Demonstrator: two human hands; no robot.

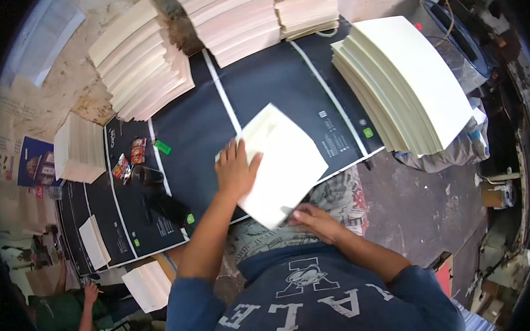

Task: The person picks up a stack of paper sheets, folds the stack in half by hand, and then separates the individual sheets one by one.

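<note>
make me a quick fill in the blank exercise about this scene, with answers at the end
1. The left hand rests on ____ of the white paper.
2. The right hand is by the paper's edge nearest the person's dark ____ shirt.
3. The black table covering is crossed by ____ stripes.
4. In the picture, the stack with a broad pale top sheet stands to the ____ of the white paper.

Missing words: top; blue; white; right.
</note>
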